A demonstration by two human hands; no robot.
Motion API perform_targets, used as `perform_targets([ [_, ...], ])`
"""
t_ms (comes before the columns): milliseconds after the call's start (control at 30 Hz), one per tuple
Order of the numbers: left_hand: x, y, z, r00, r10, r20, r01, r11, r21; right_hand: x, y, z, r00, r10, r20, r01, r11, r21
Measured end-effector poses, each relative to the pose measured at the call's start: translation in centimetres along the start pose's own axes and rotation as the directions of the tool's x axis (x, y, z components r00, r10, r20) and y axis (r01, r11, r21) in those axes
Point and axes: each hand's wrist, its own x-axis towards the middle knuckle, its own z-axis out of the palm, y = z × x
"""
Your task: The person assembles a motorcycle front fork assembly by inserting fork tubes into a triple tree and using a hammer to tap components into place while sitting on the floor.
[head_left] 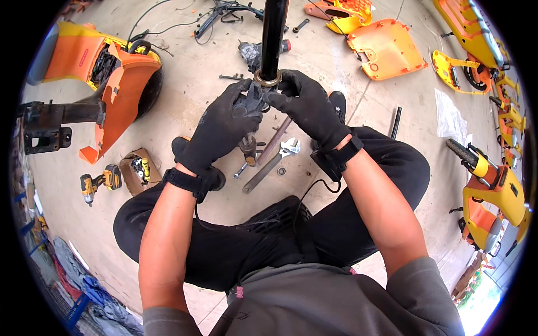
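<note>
Left hand (221,127): fingers pinch the grey fitting (256,98). Right hand (311,107): fingers curl beside the collar (268,79), grip unclear. Support the black tube (274,40) evenly.

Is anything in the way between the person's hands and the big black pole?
Nothing visible, besides the black gloves. The left hand and right hand are both close beside the metal ring around the black pole.
</note>
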Motion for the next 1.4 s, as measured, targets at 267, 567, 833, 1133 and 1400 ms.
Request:
perform_targets([
  [267, -0.5, 0.4, -0.2, 0.997, -0.039, 0.071, 0.045, 0.996, -0.072, 0.2, -0.2, 0.0, 0.999, -0.036, 0.002, 0.036, 0.996, 0.08],
  [567, -1.1, 0.0, 0.0, 0.997, 0.011, 0.076, -0.003, 0.996, -0.094, 0.3, -0.6, -0.4, 0.999, -0.021, 0.037, 0.024, 0.997, -0.075],
  [833, -1.0, -1.8, 0.4, 0.982, 0.184, -0.05, -0.183, 0.983, 0.029, 0.0, 0.1, 0.9, 0.987, -0.138, -0.084, 0.132, 0.989, -0.071],
  [1133, -0.8, -1.2, 0.1, 0.994, 0.102, -0.042, -0.105, 0.992, -0.073, 0.5, 1.0, 1.3, 0.968, -0.229, -0.102, 0.208, 0.961, -0.18],
  [1400, 0.1, -2.5, 0.2, 0.969, 0.247, -0.006, -0.246, 0.967, 0.072, 0.8, 1.3, 1.2, 0.973, -0.206, -0.108, 0.188, 0.97, -0.151],
])
